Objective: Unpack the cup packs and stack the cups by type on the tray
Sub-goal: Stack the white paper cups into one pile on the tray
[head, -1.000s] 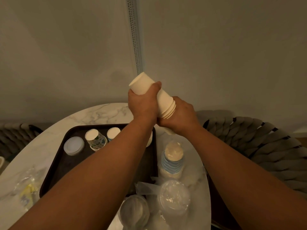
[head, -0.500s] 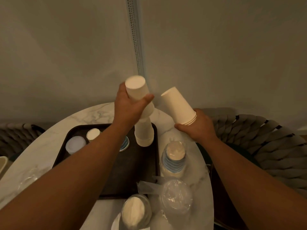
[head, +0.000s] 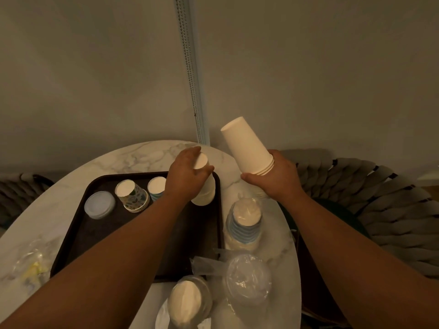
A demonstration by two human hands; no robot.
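The left hand (head: 187,176) has lowered its plain cup stack (head: 204,188) onto the tray (head: 99,233), probably touching down. Right hand (head: 278,179) grips the remaining white cups (head: 247,148), beside it, next to add.

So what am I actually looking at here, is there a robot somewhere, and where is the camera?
No robot: these are a person's two bare hands, filmed by one wide-angle camera worn on the head, looking forward and down. The left hand grips an upside-down stack of plain cups over the dark tray. The right hand holds a second plain stack tilted in the air. On the tray stand patterned cups and a clear lid. Beside it, on the marble table, wait a wrapped striped pack and wrapped lids.
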